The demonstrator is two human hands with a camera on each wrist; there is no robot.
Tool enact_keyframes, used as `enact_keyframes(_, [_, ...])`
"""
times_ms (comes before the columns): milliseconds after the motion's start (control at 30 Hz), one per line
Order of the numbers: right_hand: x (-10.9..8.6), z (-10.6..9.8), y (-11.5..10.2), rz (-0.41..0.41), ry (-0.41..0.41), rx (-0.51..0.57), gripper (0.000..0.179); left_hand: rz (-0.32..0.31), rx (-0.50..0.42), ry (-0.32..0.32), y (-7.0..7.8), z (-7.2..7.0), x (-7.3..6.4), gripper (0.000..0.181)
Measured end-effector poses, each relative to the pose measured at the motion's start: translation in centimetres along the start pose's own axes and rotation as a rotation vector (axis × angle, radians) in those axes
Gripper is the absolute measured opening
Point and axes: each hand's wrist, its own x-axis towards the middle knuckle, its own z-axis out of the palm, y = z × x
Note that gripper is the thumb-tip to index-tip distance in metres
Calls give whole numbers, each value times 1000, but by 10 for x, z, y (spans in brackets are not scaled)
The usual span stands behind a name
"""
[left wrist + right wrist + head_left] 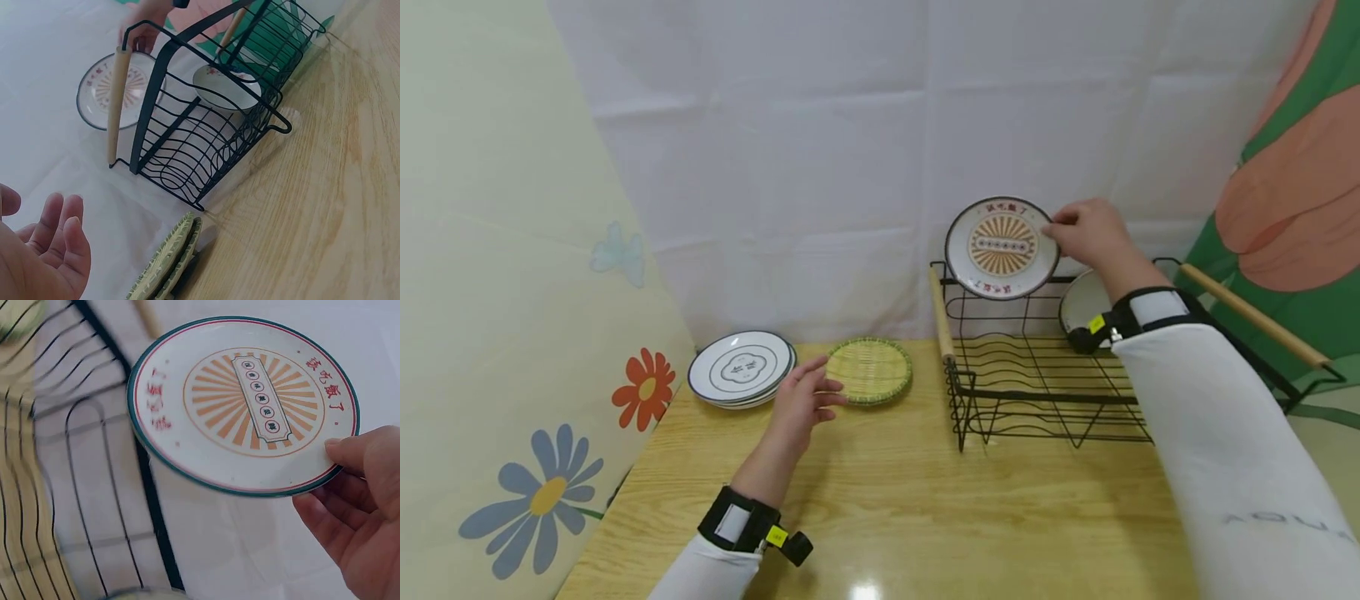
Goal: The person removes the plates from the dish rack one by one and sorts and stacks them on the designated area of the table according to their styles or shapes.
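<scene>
My right hand [1092, 233] pinches the right rim of a white plate [1002, 248] with an orange sunburst and red lettering, thumb on its face. The plate is tilted up over the back rail of a black wire dish rack [1037, 396]. In the right wrist view the thumb [350, 453] lies on the plate's rim and the fingers curl beneath. My left hand [800, 402], fingers loosely bent and holding nothing, hovers between a stack of white plates [741, 367] and a round woven bamboo tray [871, 371]. A white bowl [226, 89] sits inside the rack.
The rack has wooden handles [1255, 317] on its two sides and stands on the right of the wooden table [880, 500]. White cloth [790, 167] hangs behind the table. A flower-painted wall covering [520, 350] borders the left side.
</scene>
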Motion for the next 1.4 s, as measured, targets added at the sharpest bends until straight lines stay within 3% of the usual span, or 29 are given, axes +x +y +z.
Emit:
enact_keyframes(133, [-5, -4, -6, 138, 7, 302, 53, -1, -7, -5, 2, -1, -1, 43])
enact_keyframes(333, [-19, -1, -19, 273, 52, 840, 33, 0, -5, -10, 4, -3, -2, 42])
enact_keyframes(500, [-39, 10, -28, 332, 63, 1122, 37, 4, -10, -26, 5, -4, -1, 43])
enact_keyframes(667, [-63, 19, -34, 298, 23, 1294, 45, 2, -13, -29, 6, -3, -2, 43])
enact_keyframes(833, [-94, 29, -37, 230, -25, 1443, 41, 2, -15, -35, 7, -3, -2, 42])
enact_keyframes(1067, [-135, 50, -43, 171, -164, 1635, 26, -7, -20, -59, 11, -3, -5, 42])
enact_keyframes(1267, [-160, 67, -54, 108, -276, 1719, 26, -17, -61, -110, 18, 2, -13, 41])
enact_keyframes(1400, [-174, 76, -60, 117, -317, 1702, 31, -13, -101, -163, 23, 8, -21, 42])
